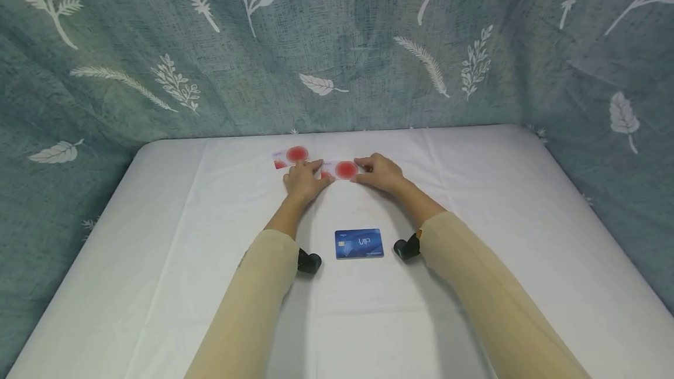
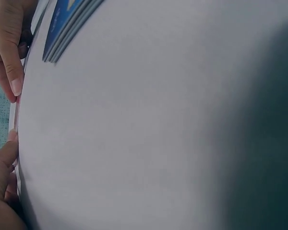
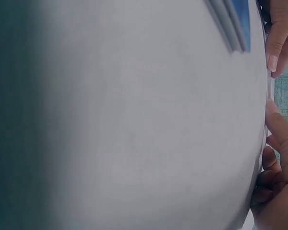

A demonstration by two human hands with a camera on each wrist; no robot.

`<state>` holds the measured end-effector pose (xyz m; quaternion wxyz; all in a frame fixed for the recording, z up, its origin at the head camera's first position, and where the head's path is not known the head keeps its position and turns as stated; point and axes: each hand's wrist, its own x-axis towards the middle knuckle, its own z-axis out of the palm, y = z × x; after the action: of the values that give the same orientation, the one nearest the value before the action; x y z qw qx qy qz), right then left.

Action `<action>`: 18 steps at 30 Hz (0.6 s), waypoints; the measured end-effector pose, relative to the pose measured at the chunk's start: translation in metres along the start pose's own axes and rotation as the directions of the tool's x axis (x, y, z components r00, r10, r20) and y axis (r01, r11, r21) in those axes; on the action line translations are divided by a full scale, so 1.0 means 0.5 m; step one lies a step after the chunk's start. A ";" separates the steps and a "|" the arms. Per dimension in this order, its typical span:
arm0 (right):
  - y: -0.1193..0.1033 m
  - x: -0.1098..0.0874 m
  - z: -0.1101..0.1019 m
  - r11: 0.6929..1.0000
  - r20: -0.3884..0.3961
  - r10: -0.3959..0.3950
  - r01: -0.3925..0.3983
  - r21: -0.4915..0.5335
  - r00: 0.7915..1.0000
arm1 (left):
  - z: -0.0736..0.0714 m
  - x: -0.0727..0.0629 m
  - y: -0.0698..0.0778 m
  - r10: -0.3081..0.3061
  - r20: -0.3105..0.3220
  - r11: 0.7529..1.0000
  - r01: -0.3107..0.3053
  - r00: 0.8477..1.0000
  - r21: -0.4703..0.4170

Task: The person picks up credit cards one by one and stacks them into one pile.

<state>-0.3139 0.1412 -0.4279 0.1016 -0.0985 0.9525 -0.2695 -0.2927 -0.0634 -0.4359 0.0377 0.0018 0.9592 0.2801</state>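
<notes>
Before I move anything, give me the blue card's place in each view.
Head: blue card just below centre, between the sleeves.
Left wrist: at the top edge, left of centre, cut off by the frame.
Right wrist: at the top edge, right of centre, cut off too.
Shared landmark: the left hand, near centre in head, lower left in left wrist, upper right in right wrist.
</notes>
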 end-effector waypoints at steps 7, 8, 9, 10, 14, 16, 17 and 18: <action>0.005 0.003 0.006 1.000 -0.013 -0.006 0.007 0.016 1.000 | 0.004 -0.004 -0.005 0.019 -0.029 0.999 -0.020 0.999 -0.039; 0.005 0.003 0.006 1.000 -0.014 -0.007 0.008 0.024 1.000 | 0.005 -0.004 -0.005 0.022 -0.032 0.999 -0.023 0.999 -0.043; 0.005 0.002 0.006 0.999 -0.016 -0.009 0.009 0.031 1.000 | 0.005 -0.005 -0.006 0.024 -0.035 0.999 -0.025 0.999 -0.045; 0.005 0.002 0.007 0.999 -0.016 -0.008 0.008 0.041 1.000 | 0.005 -0.005 -0.006 0.023 -0.036 0.999 -0.025 0.999 -0.049; 0.003 0.000 0.008 0.998 -0.019 -0.006 0.007 0.068 1.000 | 0.006 -0.006 -0.007 0.024 -0.036 0.998 -0.026 0.999 -0.053; 0.002 0.000 0.009 0.997 -0.022 -0.003 0.005 0.077 1.000 | 0.006 -0.006 -0.008 0.025 -0.038 0.998 -0.027 0.999 -0.054; 0.002 0.000 0.009 0.997 -0.025 -0.003 0.005 0.079 1.000 | 0.006 -0.006 -0.008 0.027 -0.040 0.998 -0.029 0.999 -0.055; 0.002 -0.001 0.009 0.997 -0.027 -0.001 0.003 0.080 1.000 | 0.006 -0.006 -0.008 0.028 -0.042 0.998 -0.031 0.999 -0.059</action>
<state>-0.3126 0.1398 -0.4322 0.0924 -0.0918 0.9421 -0.3089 -0.2896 -0.0654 -0.4405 0.0138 0.0089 0.9509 0.3092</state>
